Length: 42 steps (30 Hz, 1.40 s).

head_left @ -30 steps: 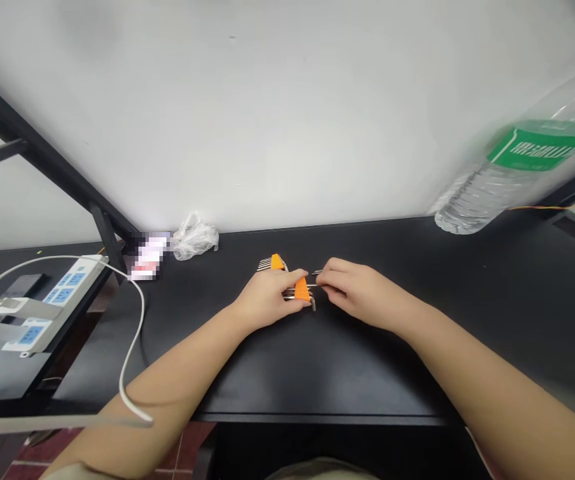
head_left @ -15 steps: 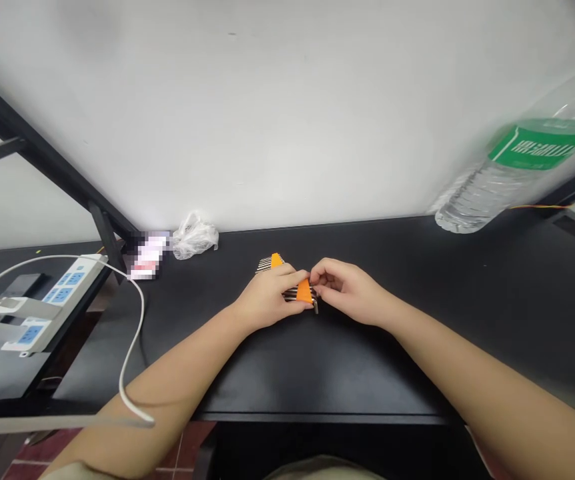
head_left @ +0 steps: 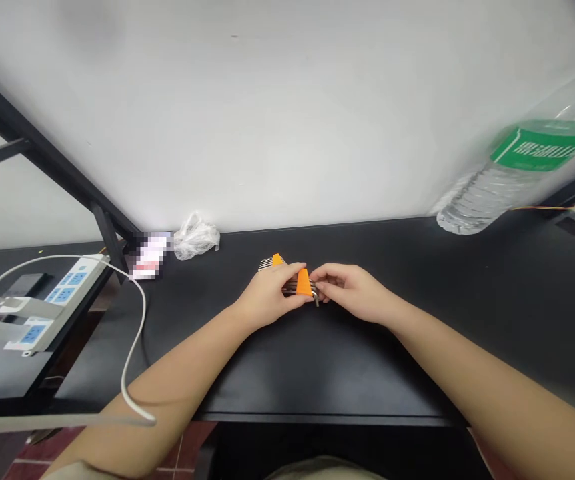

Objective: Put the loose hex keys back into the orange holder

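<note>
A hex key set [head_left: 304, 283] with an orange plastic holder and several silver L-shaped keys lies over the middle of the black desk. My left hand [head_left: 270, 291] is closed round it, thumb along the upper edge and fingers beneath. Part of the orange holder and the straight key ends show beyond the knuckles. At the bent ends of the keys, my right hand [head_left: 347, 291] has its thumb and fingers pinched together, touching a key there. Its fingertips are partly hidden, but they close on a hex key at the right side of the holder.
A crumpled clear plastic bag [head_left: 196, 237] lies by the wall. A large water bottle [head_left: 492, 180] with a green label stands at the back right. At left are a power strip [head_left: 60, 303] with plugs and a white cable [head_left: 140, 320] looping over my left forearm.
The orange holder has tilted slightly in my left hand, its near end rising. My right fingers have closed further in on the bent key ends.
</note>
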Each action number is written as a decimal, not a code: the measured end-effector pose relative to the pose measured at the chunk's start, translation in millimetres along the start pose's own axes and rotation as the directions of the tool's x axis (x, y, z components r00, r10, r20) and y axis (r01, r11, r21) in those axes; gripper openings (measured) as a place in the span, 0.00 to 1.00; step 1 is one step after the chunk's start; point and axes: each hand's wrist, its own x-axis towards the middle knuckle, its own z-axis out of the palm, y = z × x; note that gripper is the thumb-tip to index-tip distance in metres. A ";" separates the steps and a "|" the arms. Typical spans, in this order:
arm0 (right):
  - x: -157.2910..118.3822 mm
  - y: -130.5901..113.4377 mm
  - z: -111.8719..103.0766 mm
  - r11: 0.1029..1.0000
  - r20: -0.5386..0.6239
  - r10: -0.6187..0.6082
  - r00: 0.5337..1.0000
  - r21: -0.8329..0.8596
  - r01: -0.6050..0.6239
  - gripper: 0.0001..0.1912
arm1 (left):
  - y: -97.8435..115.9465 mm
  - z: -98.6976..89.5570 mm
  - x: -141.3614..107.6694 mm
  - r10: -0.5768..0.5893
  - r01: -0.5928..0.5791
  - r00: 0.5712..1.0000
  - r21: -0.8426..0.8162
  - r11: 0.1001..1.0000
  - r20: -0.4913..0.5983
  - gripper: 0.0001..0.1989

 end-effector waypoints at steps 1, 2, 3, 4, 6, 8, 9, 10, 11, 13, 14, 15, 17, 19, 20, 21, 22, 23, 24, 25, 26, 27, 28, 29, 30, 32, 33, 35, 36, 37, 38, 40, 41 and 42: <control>-0.1 -0.4 -0.6 1.000 0.002 -0.001 1.000 0.006 0.001 0.10 | 0.2 -0.4 0.2 0.010 -0.009 1.000 0.020 1.000 -0.004 0.29; -0.3 -0.9 -1.5 1.000 0.009 -0.001 1.000 0.016 0.000 0.10 | 0.5 -0.9 0.3 0.022 -0.022 1.000 0.040 0.999 -0.009 0.27; -0.4 -1.4 -2.7 1.000 0.020 0.000 1.000 0.032 -0.001 0.10 | 0.7 -1.4 0.5 0.035 -0.034 0.999 0.053 0.998 -0.013 0.26; -0.4 -1.9 -4.0 0.999 0.032 0.002 0.999 0.052 -0.004 0.11 | 1.0 -1.8 0.5 0.047 -0.045 0.999 0.059 0.997 -0.019 0.25; -0.3 -2.4 -6.1 0.994 0.061 0.011 0.998 0.108 -0.018 0.11 | 1.6 -2.4 0.4 0.067 -0.065 0.997 0.062 0.996 -0.030 0.26; 0.1 -2.0 -6.7 0.984 0.090 0.021 0.996 0.172 -0.036 0.12 | 3.2 -2.9 0.1 0.092 -0.089 0.995 0.064 0.994 -0.042 0.26; 0.3 -1.6 -6.1 0.978 0.100 0.025 0.995 0.204 -0.045 0.12 | 4.4 -3.2 0.0 0.105 -0.102 0.994 0.061 0.993 -0.043 0.25; 0.5 -1.3 -5.2 0.971 0.108 0.030 0.994 0.231 -0.054 0.12 | 5.8 -3.5 -0.1 0.116 -0.113 0.992 0.053 0.992 -0.042 0.25; 0.7 -1.3 -4.1 0.966 0.112 0.034 0.993 0.251 -0.061 0.13 | 7.2 -4.0 -0.1 0.125 -0.123 0.991 0.044 0.991 -0.040 0.23; 0.7 -2.3 -2.7 0.969 0.121 0.030 0.992 0.240 -0.059 0.13 | 9.5 -4.9 0.0 0.135 -0.134 0.990 0.027 0.991 -0.041 0.21; 0.5 -3.1 -3.2 0.980 0.120 0.020 0.993 0.194 -0.043 0.14 | 9.8 -5.2 0.1 0.136 -0.135 0.990 0.023 0.991 -0.048 0.21; 0.1 -3.8 -4.9 0.994 0.111 0.000 0.994 0.105 -0.011 0.14 | 9.6 -5.4 0.3 0.133 -0.132 0.989 0.027 0.991 -0.059 0.22; -0.7 -3.6 -12.5 0.977 0.055 -0.078 0.995 -0.193 0.088 0.13 | 7.4 -5.3 0.5 0.120 -0.117 0.990 0.049 0.992 -0.077 0.24; -1.3 0.4 -24.3 0.837 -0.007 -0.177 0.984 -0.526 0.147 0.11 | 4.3 -5.0 0.6 0.108 -0.099 0.991 0.105 0.989 -0.079 0.26; -1.5 4.0 -30.6 0.757 -0.027 -0.204 0.979 -0.639 0.140 0.10 | 2.9 -5.0 0.8 0.102 -0.091 0.992 0.142 0.986 -0.072 0.26; -1.4 8.2 -36.4 0.693 -0.038 -0.204 0.978 -0.711 0.117 0.10 | 2.0 -5.0 0.9 0.095 -0.083 0.994 0.174 0.981 -0.063 0.25; -1.2 12.7 -41.3 0.645 -0.047 -0.190 0.981 -0.759 0.089 0.10 | 1.6 -5.2 1.1 0.087 -0.075 0.995 0.199 0.977 -0.051 0.25; -0.9 16.9 -45.0 0.609 -0.054 -0.173 0.983 -0.790 0.064 0.10 | 1.6 -5.4 1.3 0.077 -0.067 0.996 0.215 0.974 -0.040 0.24; -0.5 20.4 -47.2 0.584 -0.059 -0.156 0.986 -0.810 0.044 0.11 | 2.1 -5.7 1.5 0.067 -0.059 0.997 0.222 0.973 -0.032 0.23; -0.1 22.8 -48.2 0.567 -0.063 -0.146 0.987 -0.823 0.031 0.11 | 2.8 -6.1 1.7 0.059 -0.051 0.998 0.224 0.973 -0.027 0.22; 0.3 24.0 -48.0 0.555 -0.063 -0.140 0.988 -0.832 0.025 0.12 | 3.7 -6.5 2.0 0.054 -0.047 0.998 0.226 0.973 -0.024 0.22; 0.5 24.0 -46.9 0.545 -0.064 -0.136 0.989 -0.838 0.020 0.12 | 4.6 -6.8 2.2 0.051 -0.044 0.998 0.231 0.972 -0.025 0.21; 0.7 22.9 -45.2 0.534 -0.066 -0.132 0.989 -0.845 0.015 0.12 | 5.4 -7.0 2.3 0.048 -0.041 0.999 0.235 0.971 -0.026 0.21; 0.6 20.9 -43.2 0.521 -0.069 -0.127 0.989 -0.853 0.008 0.11 | 6.1 -7.2 2.5 0.046 -0.038 0.999 0.240 0.970 -0.027 0.21; 0.3 18.3 -41.0 0.505 -0.070 -0.117 0.991 -0.863 -0.001 0.11 | 6.5 -7.4 2.6 0.043 -0.035 0.999 0.244 0.969 -0.028 0.20; -1.3 12.4 -36.3 0.467 -0.076 -0.076 0.994 -0.884 -0.032 0.09 | 6.8 -7.6 2.8 0.037 -0.029 0.999 0.248 0.968 -0.026 0.20; -2.4 9.6 -34.0 0.448 -0.080 -0.046 0.996 -0.893 -0.051 0.07 | 6.7 -7.6 2.9 0.034 -0.028 0.999 0.249 0.968 -0.022 0.20; -5.0 5.0 -29.5 0.423 -0.085 0.013 0.996 -0.903 -0.083 0.05 | 6.0 -7.6 3.0 0.031 -0.028 0.999 0.252 0.967 -0.009 0.20; -6.3 3.4 -27.4 0.421 -0.084 0.032 0.996 -0.903 -0.090 0.05 | 5.6 -7.6 3.1 0.029 -0.028 1.000 0.254 0.967 0.000 0.20; -7.3 2.2 -25.5 0.427 -0.081 0.041 0.996 -0.900 -0.091 0.04 | 5.2 -7.5 3.1 0.029 -0.030 1.000 0.258 0.966 0.007 0.20; -8.0 1.3 -23.8 0.437 -0.075 0.039 0.996 -0.895 -0.084 0.04 | 4.7 -7.4 3.2 0.029 -0.031 1.000 0.262 0.964 0.012 0.21; -8.5 0.0 -21.3 0.466 -0.063 0.021 0.998 -0.883 -0.065 0.05 | 3.8 -7.1 3.4 0.028 -0.032 0.999 0.272 0.962 0.018 0.22; -8.5 -0.6 -20.6 0.483 -0.055 0.009 0.998 -0.874 -0.053 0.05 | 3.4 -7.0 3.4 0.028 -0.032 0.999 0.277 0.960 0.020 0.23; -8.3 -1.3 -20.1 0.505 -0.047 -0.004 0.999 -0.862 -0.038 0.06 | 3.1 -6.7 3.3 0.026 -0.031 0.999 0.280 0.960 0.021 0.23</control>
